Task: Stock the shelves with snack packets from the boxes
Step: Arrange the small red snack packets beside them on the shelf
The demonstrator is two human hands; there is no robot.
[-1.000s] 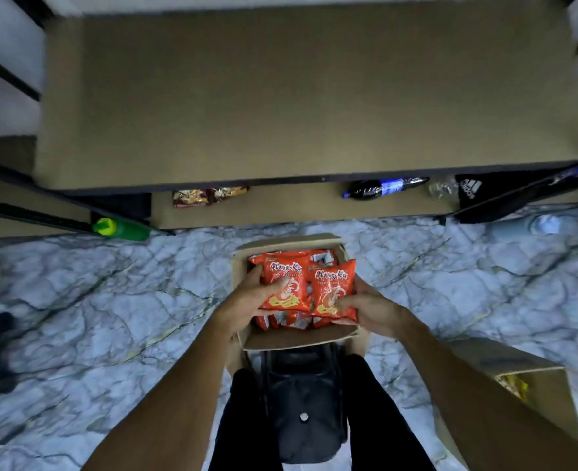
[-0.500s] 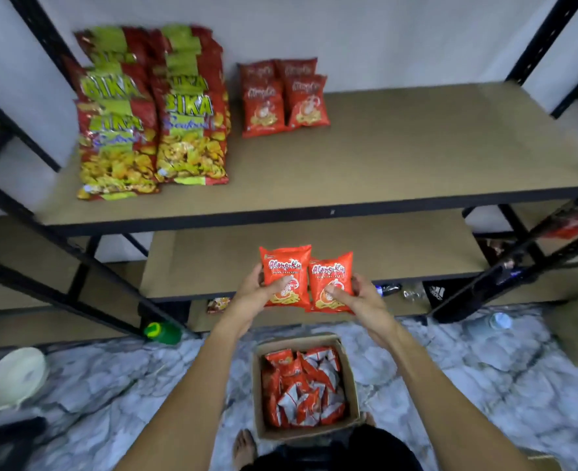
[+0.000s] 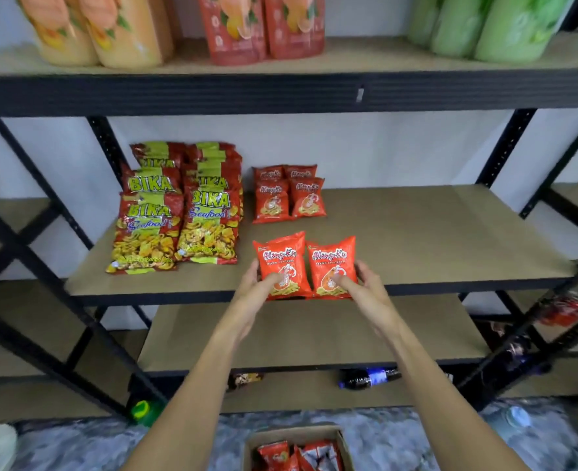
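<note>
My left hand (image 3: 257, 287) grips one orange prawn-cracker packet (image 3: 282, 260) by its lower left side, thumb on its front. My right hand (image 3: 362, 287) grips a second, matching packet (image 3: 331, 263) by its lower right side. Both packets stand upright side by side at the front edge of the middle shelf (image 3: 433, 239). Behind them, a small group of the same orange packets (image 3: 289, 195) stands near the wall. On the floor below, an open cardboard box (image 3: 298, 447) holds several more orange packets.
Two stacks of large red-and-yellow BIKA bags (image 3: 179, 215) fill the shelf's left part. The top shelf (image 3: 281, 86) carries orange, red and green pouches. Black diagonal frame braces cross at left and right. A dark bottle (image 3: 369, 377) and a green-capped bottle (image 3: 143, 409) lie low down.
Both hands lifted the two orange packets out of the box on the floor and raised them to the front edge of the middle shelf. The view tilted up from the floor to the shelves.
</note>
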